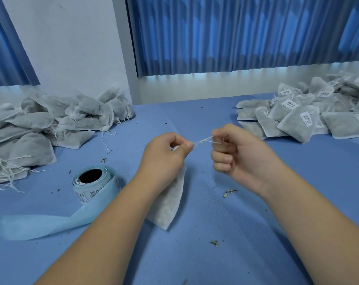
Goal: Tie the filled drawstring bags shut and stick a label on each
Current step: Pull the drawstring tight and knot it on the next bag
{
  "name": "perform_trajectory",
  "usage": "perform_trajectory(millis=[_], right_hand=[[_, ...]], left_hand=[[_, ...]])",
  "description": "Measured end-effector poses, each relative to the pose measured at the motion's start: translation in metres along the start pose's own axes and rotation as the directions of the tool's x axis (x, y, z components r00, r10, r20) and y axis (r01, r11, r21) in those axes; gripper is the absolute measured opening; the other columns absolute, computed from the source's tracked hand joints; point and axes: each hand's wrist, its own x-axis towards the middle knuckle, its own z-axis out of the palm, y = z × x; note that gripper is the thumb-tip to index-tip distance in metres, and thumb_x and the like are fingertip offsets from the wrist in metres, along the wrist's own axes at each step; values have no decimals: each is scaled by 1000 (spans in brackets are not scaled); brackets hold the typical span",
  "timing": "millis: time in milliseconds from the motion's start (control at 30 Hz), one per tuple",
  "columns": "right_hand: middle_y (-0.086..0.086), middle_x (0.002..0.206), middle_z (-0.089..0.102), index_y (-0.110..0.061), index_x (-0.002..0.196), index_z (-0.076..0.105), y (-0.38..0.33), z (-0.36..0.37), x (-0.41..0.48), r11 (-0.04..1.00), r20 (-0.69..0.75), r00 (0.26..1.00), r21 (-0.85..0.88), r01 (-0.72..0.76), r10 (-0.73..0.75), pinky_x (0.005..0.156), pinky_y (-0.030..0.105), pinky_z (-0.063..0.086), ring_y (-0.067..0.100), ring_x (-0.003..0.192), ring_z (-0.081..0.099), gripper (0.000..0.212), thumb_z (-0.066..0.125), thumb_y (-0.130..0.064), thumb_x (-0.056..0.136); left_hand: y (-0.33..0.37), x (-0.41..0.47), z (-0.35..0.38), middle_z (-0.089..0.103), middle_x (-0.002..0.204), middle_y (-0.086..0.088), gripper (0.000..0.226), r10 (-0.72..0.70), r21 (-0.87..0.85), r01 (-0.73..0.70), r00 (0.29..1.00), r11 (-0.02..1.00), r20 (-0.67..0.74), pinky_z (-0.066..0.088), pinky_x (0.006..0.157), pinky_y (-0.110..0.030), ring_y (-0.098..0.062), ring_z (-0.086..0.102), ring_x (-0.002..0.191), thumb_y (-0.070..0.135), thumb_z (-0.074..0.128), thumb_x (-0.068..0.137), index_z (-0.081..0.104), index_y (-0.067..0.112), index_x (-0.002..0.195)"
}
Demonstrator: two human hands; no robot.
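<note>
A white filled drawstring bag [167, 204] hangs under my left hand [164, 155], which pinches its gathered neck above the blue table. My right hand [234, 153] grips the white drawstring [204, 140], pulled taut between the two hands. The bag's top is hidden behind my left fingers. A roll of labels [92, 184] stands at the left, its blue backing strip [40, 223] trailing toward the front left edge.
A heap of unlabelled bags [51, 124] with loose strings lies at the left. A heap of labelled bags [310, 112] lies at the right back. Small dried herb scraps [229, 192] dot the blue table [215, 254]. Blue curtains hang behind.
</note>
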Motion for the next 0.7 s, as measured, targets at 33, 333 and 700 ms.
perform_trajectory(millis=[33, 333, 700], right_hand=[[-4, 57, 17, -18, 59, 40, 0, -1, 1, 998, -42, 999, 46, 31, -30, 40, 22, 21, 11, 44, 21, 32, 55, -11, 86], [-5, 50, 27, -19, 67, 42, -9, -21, 9, 965, -404, 907, 171, 199, -115, 37, 19, 24, 9, 41, 27, 26, 56, -9, 87], [-6, 52, 52, -19, 68, 53, -6, -13, 0, 848, -306, 796, -278, 450, -523, 46, 21, 38, 13, 48, 53, 22, 65, -11, 84]], left_hand=[[0, -1, 1, 61, 72, 13, 17, -2, -4, 2, 1000, 1000, 28, 37, 56, -8, 5, 48, 56, 30, 67, 90, 67, 24, 74], [2, -12, 2, 47, 63, 6, 37, -110, -74, 175, 841, 982, 530, 36, 54, -24, -13, 44, 57, 56, 63, 82, 59, 23, 66], [-6, -5, 5, 57, 62, 11, 26, -163, -40, 191, 914, 981, 371, 41, 59, -25, -6, 53, 55, 41, 66, 83, 60, 24, 64]])
